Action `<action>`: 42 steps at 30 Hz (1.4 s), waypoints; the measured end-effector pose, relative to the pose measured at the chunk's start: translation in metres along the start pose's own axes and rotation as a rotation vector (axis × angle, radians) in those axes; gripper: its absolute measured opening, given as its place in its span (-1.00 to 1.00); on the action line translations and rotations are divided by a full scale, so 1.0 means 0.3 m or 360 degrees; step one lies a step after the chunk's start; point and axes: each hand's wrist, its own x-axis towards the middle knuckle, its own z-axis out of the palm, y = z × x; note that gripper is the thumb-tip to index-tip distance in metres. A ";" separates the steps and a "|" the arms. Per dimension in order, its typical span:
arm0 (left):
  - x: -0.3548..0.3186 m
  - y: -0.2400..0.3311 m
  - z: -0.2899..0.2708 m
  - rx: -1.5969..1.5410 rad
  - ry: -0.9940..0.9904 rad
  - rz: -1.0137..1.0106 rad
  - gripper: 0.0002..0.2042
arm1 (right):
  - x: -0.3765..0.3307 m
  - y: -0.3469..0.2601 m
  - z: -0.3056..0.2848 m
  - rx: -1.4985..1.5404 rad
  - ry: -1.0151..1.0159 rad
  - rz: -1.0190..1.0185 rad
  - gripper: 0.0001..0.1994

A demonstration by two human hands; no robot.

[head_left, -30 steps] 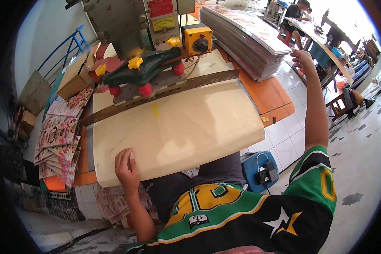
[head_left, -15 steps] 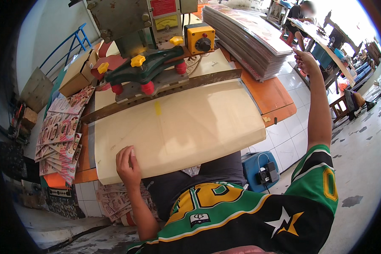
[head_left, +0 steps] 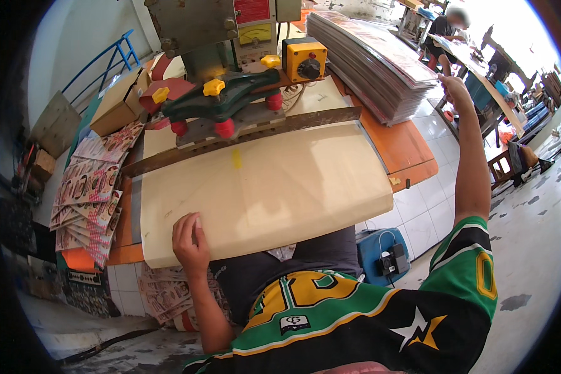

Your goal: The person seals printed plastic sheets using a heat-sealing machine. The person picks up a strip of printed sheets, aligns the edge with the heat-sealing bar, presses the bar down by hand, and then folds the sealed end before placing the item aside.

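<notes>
A wide cream-coloured sheet [head_left: 274, 193] covers the press bed before me, its front edge bending down over my lap. My left hand [head_left: 191, 242] lies on its front left part, fingers stretched out. With my arm reached out to the far right, my right hand [head_left: 458, 95] has its fingers pinched at the near right corner of a tall stack of printed sheets [head_left: 380, 68]; how much of the top sheet it grips is too small to make out. Behind the cream sheet stands a press with a dark green clamp plate [head_left: 224, 103] and a long metal bar [head_left: 311, 119].
Fanned printed sheets [head_left: 90, 187] lie at the left, near a cardboard box [head_left: 119, 103]. A yellow control box [head_left: 305, 59] sits beside the press. A blue container [head_left: 380, 243] with plugs on it stands by my leg. Another person [head_left: 445, 31] works at a far table.
The view has shifted slightly, so the press and the stack appear a little farther right. My left hand stays on the cream sheet and my right hand stays at the stack's corner.
</notes>
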 end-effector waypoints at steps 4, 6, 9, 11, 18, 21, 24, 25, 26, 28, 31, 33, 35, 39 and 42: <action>0.001 -0.003 0.000 0.0016 0.0004 0.0011 -0.83 | 0.010 -0.025 -0.010 0.0067 -0.0009 -0.0160 -0.63; 0.000 -0.003 -0.004 0.0021 0.0002 0.0003 -0.83 | -0.002 -0.046 -0.011 0.0123 -0.0103 -0.0121 -0.68; -0.004 -0.001 -0.005 0.0034 0.0025 0.0016 -0.83 | -0.101 -0.071 0.021 0.0392 -0.0029 -0.0133 -0.71; -0.005 0.000 -0.011 0.0044 0.0038 0.0028 -0.83 | -0.139 -0.040 -0.012 0.0508 -0.0082 -0.0132 -0.66; 0.000 0.002 0.001 -0.0009 0.0061 0.0058 -0.84 | -0.211 0.239 -0.272 0.0993 0.0128 -0.0097 -0.79; 0.002 0.004 -0.007 0.0030 0.0048 0.0063 -0.84 | -0.280 0.284 -0.291 0.1058 0.0259 -0.0067 -0.82; 0.004 0.003 -0.003 0.0027 0.0046 0.0062 -0.84 | -0.278 0.389 -0.377 0.1092 0.0339 -0.0045 -0.74; 0.005 0.003 -0.004 0.0027 0.0043 0.0060 -0.84 | -0.283 0.408 -0.391 0.1128 0.0388 -0.0017 -0.72; 0.005 0.003 -0.005 0.0027 0.0041 0.0058 -0.84 | -0.288 0.426 -0.405 0.1163 0.0438 0.0010 -0.71; 0.005 0.004 -0.012 0.0032 0.0038 0.0049 -0.84 | -0.305 0.450 -0.417 0.1298 0.0451 0.0023 -0.62; 0.002 -0.001 -0.004 0.0034 0.0002 -0.0002 -0.82 | -0.394 0.360 -0.371 0.1620 0.0322 0.0238 -0.57; -0.004 -0.003 -0.005 0.0014 -0.0032 -0.0065 -0.80 | -0.394 0.392 -0.381 0.1670 -0.0004 0.0199 -0.59; -0.003 -0.004 0.000 0.0009 -0.0027 -0.0061 -0.80 | -0.393 0.407 -0.362 0.1614 -0.0086 0.0120 -0.63; 0.000 0.000 -0.004 0.0030 0.0034 0.0007 -0.84 | -0.483 0.295 -0.260 0.1557 -0.0144 -0.0159 -0.71; 0.003 0.008 -0.004 0.0044 0.0024 0.0010 -0.84 | -0.487 0.311 -0.281 0.1499 0.0379 -0.0226 -0.64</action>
